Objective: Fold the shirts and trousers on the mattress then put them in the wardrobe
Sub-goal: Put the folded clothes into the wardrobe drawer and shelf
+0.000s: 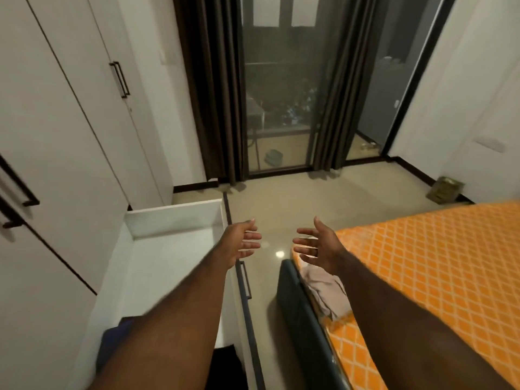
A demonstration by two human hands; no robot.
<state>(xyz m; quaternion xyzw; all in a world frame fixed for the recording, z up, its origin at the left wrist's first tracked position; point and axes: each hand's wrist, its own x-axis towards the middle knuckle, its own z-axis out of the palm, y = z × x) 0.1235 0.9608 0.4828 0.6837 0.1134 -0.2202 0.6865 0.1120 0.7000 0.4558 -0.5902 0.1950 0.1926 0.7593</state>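
Head view: left hand (244,243) and right hand (318,244), fingers spread, empty, held between open drawer (174,220) and mattress (436,263) holding pale garment (326,291).

Along the right side of the frame lies a mattress in an orange cover with a white diamond pattern (422,277), set in a dark padded bed frame (298,311). A crumpled pale pink garment (323,288) rests on the mattress at its left edge, partly hidden from here.

The glossy beige tiled floor (295,198) fills the middle, with a small olive-green box (444,188) standing on it against the wall at centre right.

At lower left a white pull-out drawer (168,218) stands open. A dark blue cloth (112,342) and a black cloth (225,361) lie at its near end.
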